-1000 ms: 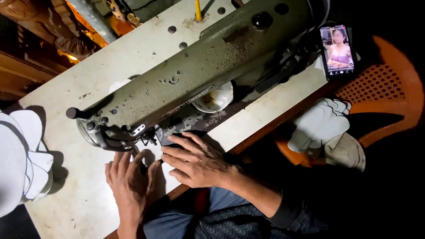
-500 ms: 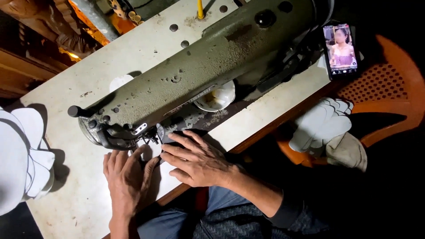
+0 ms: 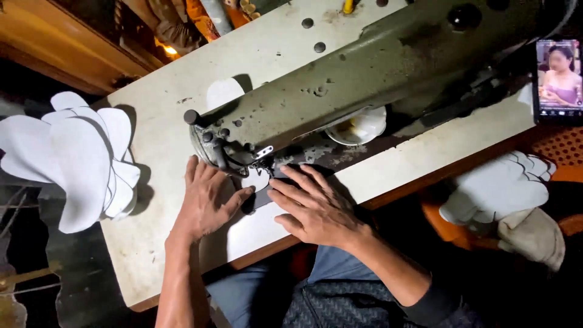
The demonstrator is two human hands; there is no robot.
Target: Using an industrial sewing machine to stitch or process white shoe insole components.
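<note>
Head view, counted:
- one table [image 3: 152, 243]
- one sewing machine [image 3: 364, 85]
- two white piece stacks [image 3: 79, 158], [image 3: 498, 188]
- two hands: left hand [image 3: 206, 203] and right hand [image 3: 316, 209], fingers spread flat on one white piece [image 3: 258, 180] at the needle
- one phone [image 3: 559, 76]

A sewing workshop: an industrial sewing machine [image 3: 364, 91] sits just beyond the fingers [image 3: 291, 182] on a worn surface [image 3: 164, 146], with stacked white cut pieces [image 3: 73, 158] left of them.
</note>
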